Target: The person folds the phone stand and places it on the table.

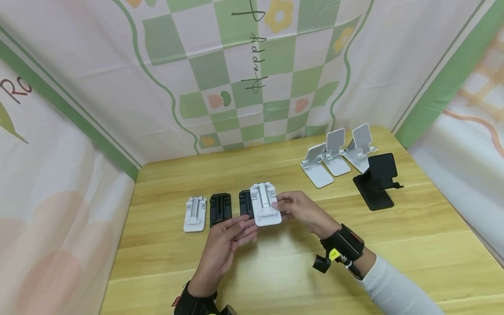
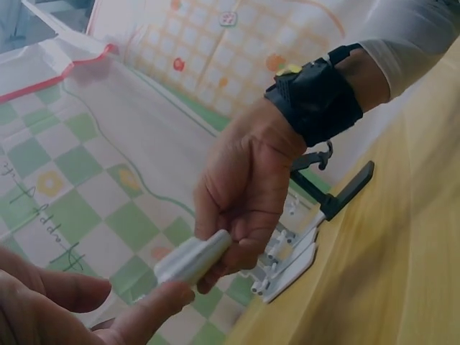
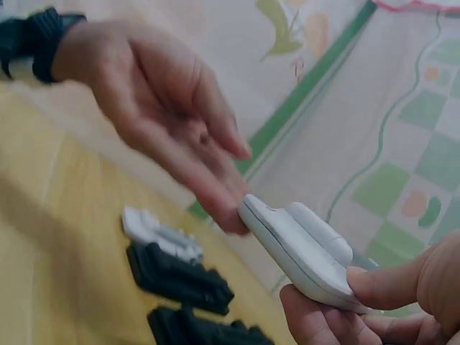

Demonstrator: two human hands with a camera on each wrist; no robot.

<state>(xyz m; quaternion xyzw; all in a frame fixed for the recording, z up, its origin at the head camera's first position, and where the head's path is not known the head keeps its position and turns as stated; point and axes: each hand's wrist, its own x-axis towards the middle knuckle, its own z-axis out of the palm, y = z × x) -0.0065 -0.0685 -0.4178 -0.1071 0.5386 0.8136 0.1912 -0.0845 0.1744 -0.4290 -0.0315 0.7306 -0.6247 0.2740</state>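
A folded white phone stand (image 1: 265, 216) is held up over the table by my right hand (image 1: 305, 213), thumb on top and fingers underneath along its right edge. My left hand (image 1: 223, 243) reaches to the stand's lower left corner. Its fingertips meet the edge of the stand, and in the right wrist view the left thumb (image 3: 223, 129) stays apart from it. Behind the held stand, a folded black phone stand (image 1: 245, 203) lies partly hidden. Another folded black stand (image 1: 220, 208) and a folded white stand (image 1: 194, 214) lie to its left.
At the right rear, three unfolded white phone stands (image 1: 316, 170) stand side by side. An unfolded black stand (image 1: 379, 181) is in front of them, nearer the right edge. A patterned cloth (image 1: 244, 87) hangs behind the wooden table (image 1: 165, 262).
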